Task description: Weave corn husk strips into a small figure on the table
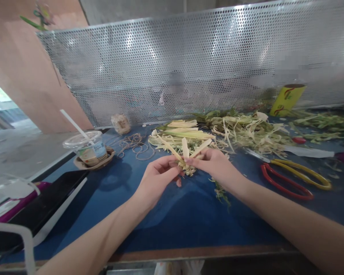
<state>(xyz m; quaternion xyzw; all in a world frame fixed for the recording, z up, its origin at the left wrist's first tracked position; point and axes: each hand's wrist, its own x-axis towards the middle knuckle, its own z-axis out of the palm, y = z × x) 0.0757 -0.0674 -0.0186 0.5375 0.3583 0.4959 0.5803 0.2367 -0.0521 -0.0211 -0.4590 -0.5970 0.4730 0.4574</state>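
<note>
Both hands meet over the middle of the blue table around a small bundle of pale yellow leaf strips [185, 147] that fan out upward. Below the strips, a cluster of small cream buds [189, 170] shows between the fingers. My left hand [159, 173] is closed on the bundle from the left, its thumb pressed in. From the right, my right hand [218, 162] pinches the strips' base between thumb and fingers. Just beyond lies a pile of cut yellow-green leaf strips [186, 131]. A green sprig [221, 193] rests beneath my right wrist.
Scissors with red and yellow handles [286, 181] and a purple-handled knife [312, 151] lie right. Leaf scraps [246, 131] and a yellow tube [288, 100] are behind. Left are tangled string [133, 145], a lidded cup with straw [90, 149] and a black tray [43, 206]. Perforated metal [160, 57] closes the back.
</note>
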